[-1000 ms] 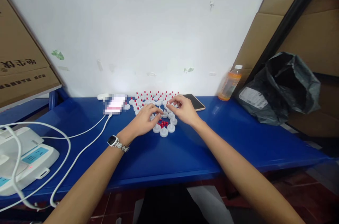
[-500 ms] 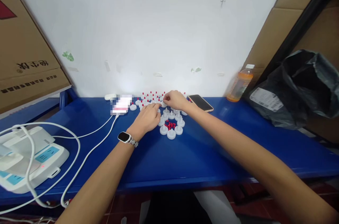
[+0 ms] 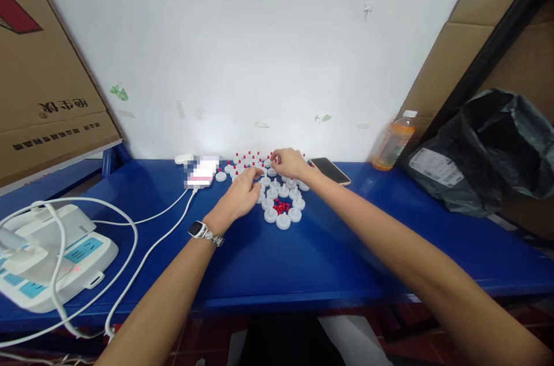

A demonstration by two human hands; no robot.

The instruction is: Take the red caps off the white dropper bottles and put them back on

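Left hand: my left hand (image 3: 239, 197) lies palm down on the blue table (image 3: 303, 262), fingers curled loosely, fingertips among the white caps (image 3: 283, 204); whether they pinch one I cannot tell.
Right hand: my right hand (image 3: 289, 163) reaches over the far part of the cluster, thumb and forefinger drawn together at a small piece; too small to say which.
White caps: round white discs stand close together on the table near the wall, between my two hands; the nearest ones form a ring.
Red tips: a little heap of loose red tips (image 3: 280, 206) lies inside that ring, just right of my left hand.
Capped pieces: farther back, by the wall, the red-topped caps (image 3: 250, 158) stand upright in rows.
Watch: a wristwatch (image 3: 199, 230) sits on my left wrist.
Phone: a dark phone (image 3: 330, 170) lies flat just right of my right hand.
Bottle: an orange drink bottle (image 3: 393, 142) stands upright against the wall, well apart.
Bag: a black plastic bag (image 3: 480, 152) slumps at the table's right end.
Power strip: a white power strip (image 3: 56, 262) with white cables (image 3: 142, 250) lies at the left.
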